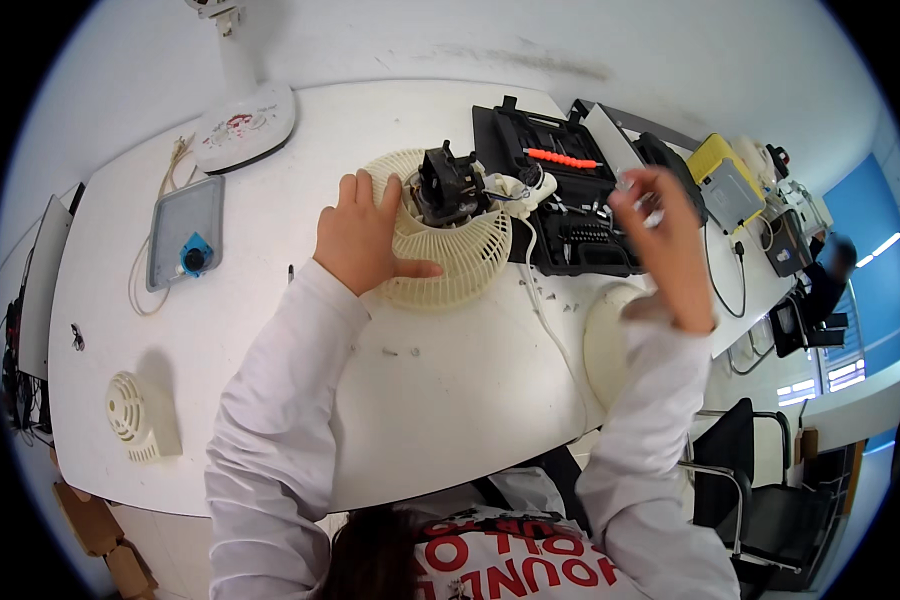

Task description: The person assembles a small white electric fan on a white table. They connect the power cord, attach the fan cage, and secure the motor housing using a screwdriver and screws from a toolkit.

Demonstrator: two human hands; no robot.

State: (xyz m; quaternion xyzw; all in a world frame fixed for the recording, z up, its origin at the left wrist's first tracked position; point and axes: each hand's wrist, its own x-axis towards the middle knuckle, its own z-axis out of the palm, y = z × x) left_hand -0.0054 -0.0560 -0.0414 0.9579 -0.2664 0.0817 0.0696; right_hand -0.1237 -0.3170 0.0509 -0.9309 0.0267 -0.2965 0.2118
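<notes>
My left hand point(362, 238) rests flat on the rim of a cream fan grille point(462, 262) lying on the white table point(270, 330), fingers spread. A black fan motor point(450, 185) sits in the middle of the grille, with white wires beside it. My right hand point(665, 235) is raised above the table to the right, blurred, its fingers curled around something small and pale that I cannot make out. It hovers over the right end of an open black tool case point(560, 200) holding an orange bit strip.
A white fan base point(245, 125) stands at the back left. A grey tray point(185, 232) with a blue part lies left, a cream motor cover point(140, 418) near the front left. A round white piece point(605, 340) and loose screws lie right. Chairs and another person are far right.
</notes>
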